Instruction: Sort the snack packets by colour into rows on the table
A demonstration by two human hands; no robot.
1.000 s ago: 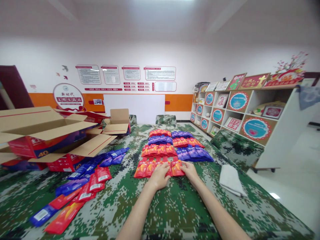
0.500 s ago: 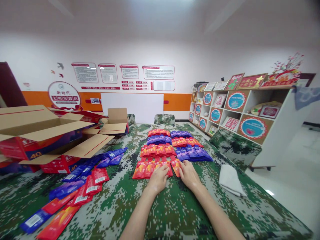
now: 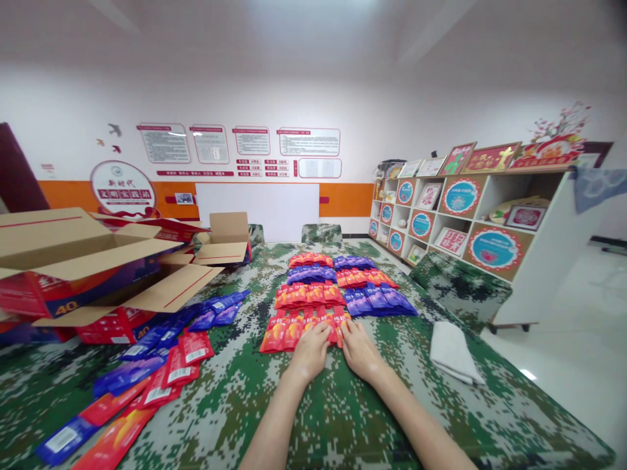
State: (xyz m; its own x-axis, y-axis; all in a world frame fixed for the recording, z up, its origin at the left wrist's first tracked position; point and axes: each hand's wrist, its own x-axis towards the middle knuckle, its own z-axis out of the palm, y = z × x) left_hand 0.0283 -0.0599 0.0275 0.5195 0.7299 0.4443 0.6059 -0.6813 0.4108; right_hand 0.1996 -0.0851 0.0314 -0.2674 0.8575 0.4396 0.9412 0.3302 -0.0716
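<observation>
In the head view, several red-orange packets [image 3: 277,333] lie overlapped in the nearest row on the table. My left hand [image 3: 310,348] is closed at the lower edge of this row, its fingers pinching one of the packets. Beside it, my right hand [image 3: 361,350] is closed on the rightmost red packet [image 3: 339,317], which laps against its neighbour. Beyond the hands lie more rows: red packets [image 3: 308,296] and blue-purple packets [image 3: 311,274] on the left, and blue-purple packets [image 3: 379,301] with red packets [image 3: 367,278] on the right. My fingertips partly hide the front row.
Loose red packets [image 3: 172,367] and blue packets [image 3: 130,374] are scattered at the left. Open cardboard boxes [image 3: 161,290] stand behind them. A folded white cloth [image 3: 453,352] lies on the right of the camouflage tablecloth [image 3: 392,431]. A shelf unit [image 3: 482,228] is farther right.
My right hand has moved left with the rightmost red packet, closing the gap to the front row. My left hand has stayed at nearly the same place.
</observation>
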